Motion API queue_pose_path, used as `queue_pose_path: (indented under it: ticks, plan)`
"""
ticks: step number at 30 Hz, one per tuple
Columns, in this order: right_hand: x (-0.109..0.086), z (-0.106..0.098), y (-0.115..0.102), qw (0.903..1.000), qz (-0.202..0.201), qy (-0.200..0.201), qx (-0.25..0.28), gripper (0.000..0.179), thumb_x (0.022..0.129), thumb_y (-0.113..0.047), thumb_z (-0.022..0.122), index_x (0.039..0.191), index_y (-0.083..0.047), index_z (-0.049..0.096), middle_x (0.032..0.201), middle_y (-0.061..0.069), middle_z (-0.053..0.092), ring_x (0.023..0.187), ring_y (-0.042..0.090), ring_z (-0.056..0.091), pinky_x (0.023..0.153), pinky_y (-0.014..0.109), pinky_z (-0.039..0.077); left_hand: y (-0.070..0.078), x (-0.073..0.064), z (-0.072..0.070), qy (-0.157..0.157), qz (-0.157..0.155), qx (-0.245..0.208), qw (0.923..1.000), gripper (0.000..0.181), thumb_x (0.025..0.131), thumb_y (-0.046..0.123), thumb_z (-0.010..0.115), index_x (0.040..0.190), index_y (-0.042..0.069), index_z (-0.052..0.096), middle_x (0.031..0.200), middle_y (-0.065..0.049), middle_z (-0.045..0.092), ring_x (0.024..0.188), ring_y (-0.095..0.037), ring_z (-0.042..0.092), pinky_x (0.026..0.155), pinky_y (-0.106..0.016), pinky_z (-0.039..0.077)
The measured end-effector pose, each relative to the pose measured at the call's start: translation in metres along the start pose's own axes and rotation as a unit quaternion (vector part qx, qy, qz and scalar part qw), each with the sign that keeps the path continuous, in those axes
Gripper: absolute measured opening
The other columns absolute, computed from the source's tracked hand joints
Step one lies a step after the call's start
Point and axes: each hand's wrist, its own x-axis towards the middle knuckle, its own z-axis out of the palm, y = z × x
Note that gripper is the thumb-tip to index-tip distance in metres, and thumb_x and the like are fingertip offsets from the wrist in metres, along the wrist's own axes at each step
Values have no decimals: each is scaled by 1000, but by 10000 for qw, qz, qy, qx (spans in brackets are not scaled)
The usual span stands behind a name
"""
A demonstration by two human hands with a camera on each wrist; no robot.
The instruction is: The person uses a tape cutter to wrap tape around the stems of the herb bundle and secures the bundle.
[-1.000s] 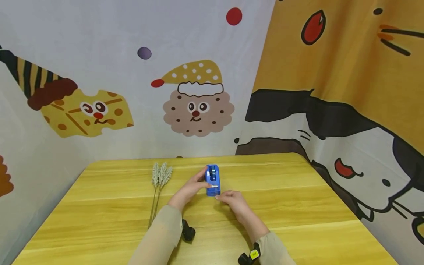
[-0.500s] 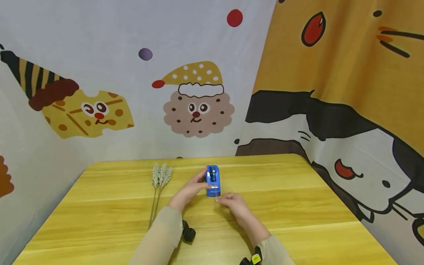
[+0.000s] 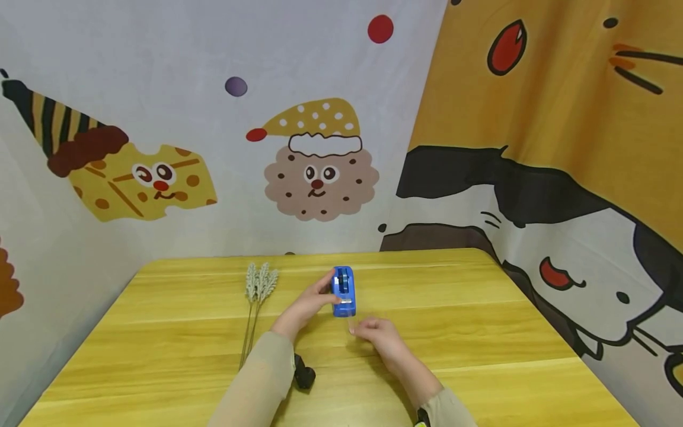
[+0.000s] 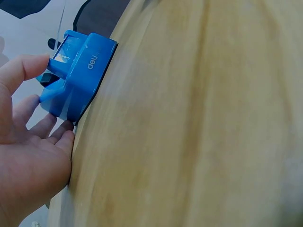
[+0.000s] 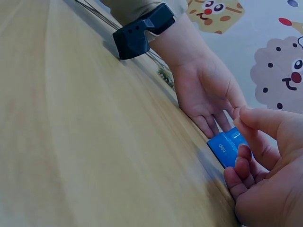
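Tape dispenser [image 3: 344, 292], gripped in left hand [image 3: 306, 303]

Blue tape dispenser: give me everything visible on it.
The blue tape dispenser looks like glossy plastic, marked "deli", with a dark lower edge, a serrated cutter and a dark hub in its top recess. It sits upright toward the far edge of the wooden table, cutter end facing the person. The left hand grips it, thumb near the cutter, fingers farther back. A clear tape strip runs from it to the right hand, which pinches the strip.
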Motion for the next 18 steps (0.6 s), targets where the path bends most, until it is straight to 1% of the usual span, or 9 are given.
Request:
queue_pose_path:
  ticks: [5,11,18]
  plan:
    - [-7,-1,0,9999,17,-54,111,20,84,-14,72,83,6,67,89,3,63,90,20,53,82,36,42,-1,1,0,2,9,-19,10000,89,79,14,74,154,25,28,155,-20,24,142,-39,19,110,-62,11]
    - [-16,-1,-3,9999,97,-100,-53,21,83,-18,73,81,2,68,96,5,63,98,23,51,85,38,39,-2,1,0,22,-3,-8,10000,89,78,15,75,154,26,28,155,-19,25,142,-39,20,110,-63,11]
    - [-16,-1,-1,9999,60,-112,12,21,82,-16,74,77,3,68,93,5,61,97,24,50,86,37,38,-1,1,0,33,-58,52,10000,90,78,16,75,153,28,28,156,-18,24,143,-38,19,109,-63,11]
